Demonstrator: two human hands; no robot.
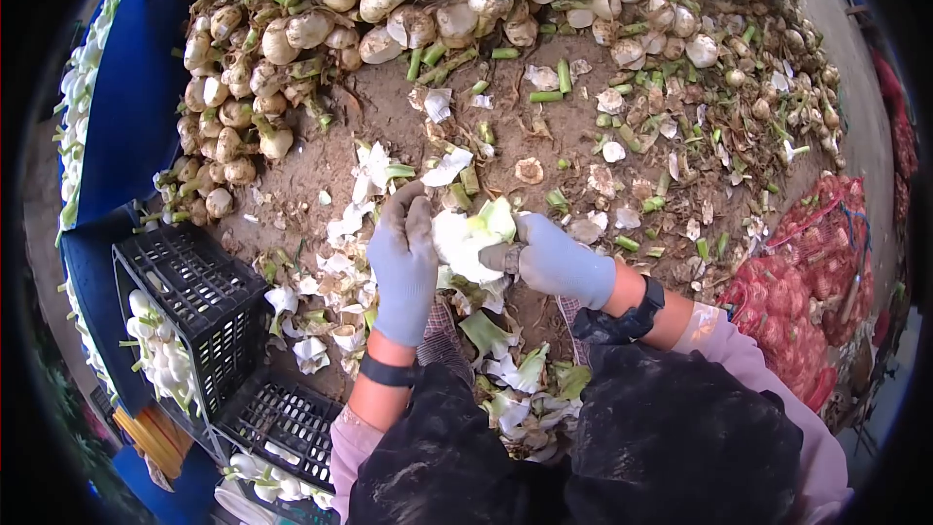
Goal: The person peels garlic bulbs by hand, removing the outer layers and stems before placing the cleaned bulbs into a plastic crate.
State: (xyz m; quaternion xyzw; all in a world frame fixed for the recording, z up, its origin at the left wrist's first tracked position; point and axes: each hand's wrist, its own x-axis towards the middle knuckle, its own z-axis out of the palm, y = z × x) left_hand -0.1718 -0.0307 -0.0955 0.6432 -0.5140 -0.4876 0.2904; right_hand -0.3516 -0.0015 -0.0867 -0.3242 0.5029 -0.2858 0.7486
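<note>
A white garlic bulb point(465, 241) with a pale green stem and loose skin is gripped between the thumb and fingers of my right hand point(562, 258). My right hand wears a light grey-blue glove with dirty fingertips. On the bulb's left side is my left hand point(403, 258), gloved the same way, its soiled fingers raised and slightly bent. Nothing shows in its grasp, and whether it touches the bulb is hard to make out. A piece of white skin point(447, 167) is just beyond my left fingertips. Peeled skins point(510, 369) lie on the ground between my legs.
Unpeeled, soil-stained bulbs point(311, 29) are heaped ahead. A black plastic crate point(194, 277) stands at left, with white bulbs point(160, 350) beside it. Red mesh sacks point(792, 297) of bulbs are at right. Cut stems point(546, 95) and skins litter the soil.
</note>
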